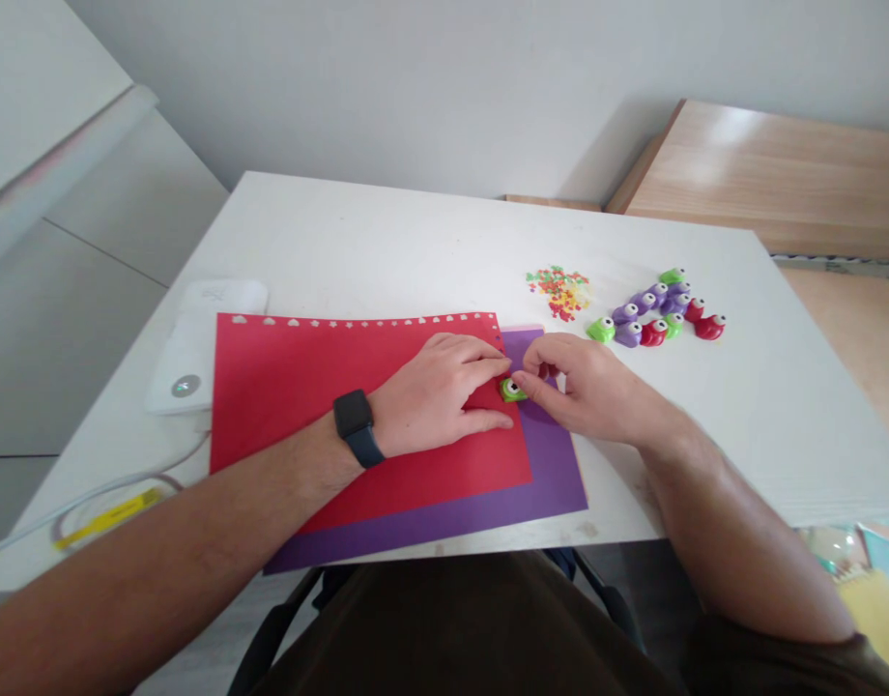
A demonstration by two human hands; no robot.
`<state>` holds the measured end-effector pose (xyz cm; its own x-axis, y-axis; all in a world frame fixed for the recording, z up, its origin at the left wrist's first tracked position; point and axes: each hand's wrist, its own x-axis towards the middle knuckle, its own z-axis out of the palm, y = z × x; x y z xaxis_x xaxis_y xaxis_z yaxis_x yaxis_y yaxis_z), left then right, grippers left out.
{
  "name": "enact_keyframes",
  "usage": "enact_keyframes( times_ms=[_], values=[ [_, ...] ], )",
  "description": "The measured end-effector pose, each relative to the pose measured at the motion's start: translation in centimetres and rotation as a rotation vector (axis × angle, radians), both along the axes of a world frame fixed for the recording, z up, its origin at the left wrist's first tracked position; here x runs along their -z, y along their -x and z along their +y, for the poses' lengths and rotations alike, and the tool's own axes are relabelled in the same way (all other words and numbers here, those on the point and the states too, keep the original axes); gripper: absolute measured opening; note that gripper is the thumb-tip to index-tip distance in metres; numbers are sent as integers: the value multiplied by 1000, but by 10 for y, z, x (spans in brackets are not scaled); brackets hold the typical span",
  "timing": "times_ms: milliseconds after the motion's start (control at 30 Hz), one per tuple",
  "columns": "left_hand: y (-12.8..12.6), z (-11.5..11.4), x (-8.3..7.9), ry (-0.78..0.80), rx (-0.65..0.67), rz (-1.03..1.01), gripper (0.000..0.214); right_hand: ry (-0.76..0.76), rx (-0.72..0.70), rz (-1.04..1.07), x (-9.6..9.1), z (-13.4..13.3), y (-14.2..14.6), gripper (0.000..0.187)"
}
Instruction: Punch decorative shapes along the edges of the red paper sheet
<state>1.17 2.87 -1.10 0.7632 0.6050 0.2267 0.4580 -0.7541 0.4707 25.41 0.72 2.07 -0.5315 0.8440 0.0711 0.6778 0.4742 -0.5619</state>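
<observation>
A red paper sheet (321, 396) lies on a purple sheet (553, 474) on the white table (387, 242). Small shapes are punched out along the red sheet's top edge. My left hand (441, 391), with a dark watch on the wrist, lies flat on the red sheet near its right edge, fingers stretched out. My right hand (589, 387) pinches a small green punch (512, 390) set on the red sheet's right edge, between both hands.
Several green, purple and red punches (658, 314) are grouped at the right of the table, with a pile of coloured paper bits (560, 290) beside them. A white device (198, 338) with a cable sits at the left. A wooden surface (770, 174) stands behind right.
</observation>
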Motion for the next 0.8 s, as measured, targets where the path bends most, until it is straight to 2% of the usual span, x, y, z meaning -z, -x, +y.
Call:
enact_keyframes(
  times_ms=[200, 533, 800],
  values=[
    [4, 2, 2, -20, -27, 42, 63, 22, -96, -59, 3, 0, -2, 20],
    [8, 4, 7, -38, -36, 33, 62, 12, -40, -106, 0, 2, -9, 18],
    [10, 5, 8, -68, -81, 52, 76, 40, -51, -120, -3, 0, -7, 17]
  ],
)
